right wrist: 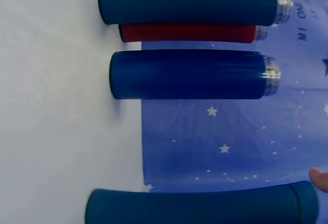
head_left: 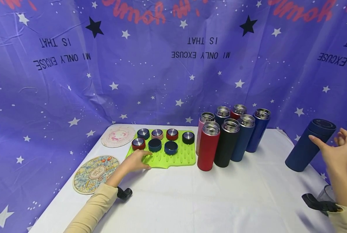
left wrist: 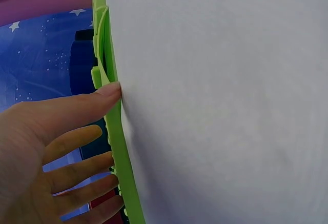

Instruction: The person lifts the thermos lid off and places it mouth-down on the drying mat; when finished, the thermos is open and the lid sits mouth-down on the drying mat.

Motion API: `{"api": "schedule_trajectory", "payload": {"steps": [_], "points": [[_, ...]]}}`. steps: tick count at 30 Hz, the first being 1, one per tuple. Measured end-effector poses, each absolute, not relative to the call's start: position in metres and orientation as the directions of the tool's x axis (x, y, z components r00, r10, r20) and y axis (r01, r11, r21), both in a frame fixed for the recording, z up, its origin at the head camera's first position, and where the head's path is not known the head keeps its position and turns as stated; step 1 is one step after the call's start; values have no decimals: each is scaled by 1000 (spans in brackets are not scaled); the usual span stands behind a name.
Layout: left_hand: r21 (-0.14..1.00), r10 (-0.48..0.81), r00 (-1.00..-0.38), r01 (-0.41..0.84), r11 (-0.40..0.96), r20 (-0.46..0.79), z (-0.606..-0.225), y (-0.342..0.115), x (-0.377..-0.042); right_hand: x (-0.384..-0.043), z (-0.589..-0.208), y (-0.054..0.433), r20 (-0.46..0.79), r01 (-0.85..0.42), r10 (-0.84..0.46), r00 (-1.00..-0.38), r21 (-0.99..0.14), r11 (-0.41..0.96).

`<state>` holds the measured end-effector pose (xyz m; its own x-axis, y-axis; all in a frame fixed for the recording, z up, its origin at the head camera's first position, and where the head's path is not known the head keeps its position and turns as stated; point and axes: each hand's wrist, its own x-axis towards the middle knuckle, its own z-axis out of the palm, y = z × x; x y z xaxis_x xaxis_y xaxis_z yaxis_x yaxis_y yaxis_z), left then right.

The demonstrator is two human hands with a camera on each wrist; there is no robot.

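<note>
My left hand is at the front left of a light-green silicone mat, its fingers loosely spread. In the left wrist view the thumb is at the mat's front edge and the fingers stretch over its top. Several bottle lids, among them a dark blue lid and a red lid, sit on the mat just beyond. At the far right, my right hand is beside a capped navy thermos bottle, thumb overlapping its upper part, fingers spread on its right side.
Several lidless bottles stand grouped right of the mat, including a red bottle and a black bottle. Two round coasters, one patterned and one pink-white, lie at the left. A clear glass is partly hidden behind the right wrist.
</note>
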<state>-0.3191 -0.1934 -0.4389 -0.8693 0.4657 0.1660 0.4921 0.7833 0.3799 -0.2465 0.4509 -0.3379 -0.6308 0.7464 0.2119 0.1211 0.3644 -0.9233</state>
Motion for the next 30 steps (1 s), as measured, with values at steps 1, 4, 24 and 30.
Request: {"api": "schedule_trajectory", "payload": {"steps": [1, 4, 24, 30], "points": [[380, 467, -868, 494, 782, 167, -439, -193, -319, -250, -339, 452, 186, 134, 756, -628, -931, 340], [379, 469, -867, 497, 781, 170, -439, -194, -319, -258, -345, 453, 129, 139, 778, -615, -953, 269], [377, 454, -875, 482, 791, 166, -438, -195, -319, -295, -372, 454, 197, -107, 865, -461, -980, 166], [380, 471, -866, 498, 780, 167, -440, -194, -319, -292, -373, 454, 239, -154, 873, -425, -969, 191]]}}
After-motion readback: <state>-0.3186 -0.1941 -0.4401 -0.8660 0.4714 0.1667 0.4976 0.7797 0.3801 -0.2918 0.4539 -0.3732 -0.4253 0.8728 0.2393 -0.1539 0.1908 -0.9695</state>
